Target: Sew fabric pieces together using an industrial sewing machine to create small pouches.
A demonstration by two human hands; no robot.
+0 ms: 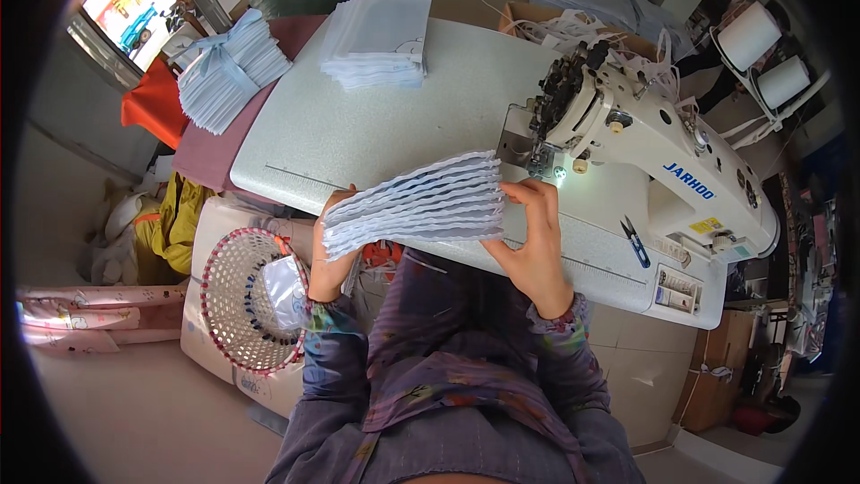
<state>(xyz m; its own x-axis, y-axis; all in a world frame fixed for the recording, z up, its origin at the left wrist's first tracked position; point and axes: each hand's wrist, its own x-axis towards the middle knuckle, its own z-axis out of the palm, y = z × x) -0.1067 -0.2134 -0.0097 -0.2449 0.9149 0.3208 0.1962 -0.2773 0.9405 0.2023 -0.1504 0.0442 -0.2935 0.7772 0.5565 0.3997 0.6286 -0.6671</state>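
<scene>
A pale table (pixel 313 134) bears a sewing machine (pixel 658 143), a cloth stack (pixel 376 40) (light blue) to its left, snips (pixel 635 242) before it.

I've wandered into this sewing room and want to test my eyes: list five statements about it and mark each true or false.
1. The left hand and right hand are both on the fanned stack of pale cloth. True.
2. The small snips are in the left hand. False: they lie on the tabletop, in front of the sewing machine.
3. A blue strip ties one of the pale bundles. True.
4. The two thread cones are red. False: they are white.
5. The woven basket is on the person's right. False: it is on the left.
</scene>
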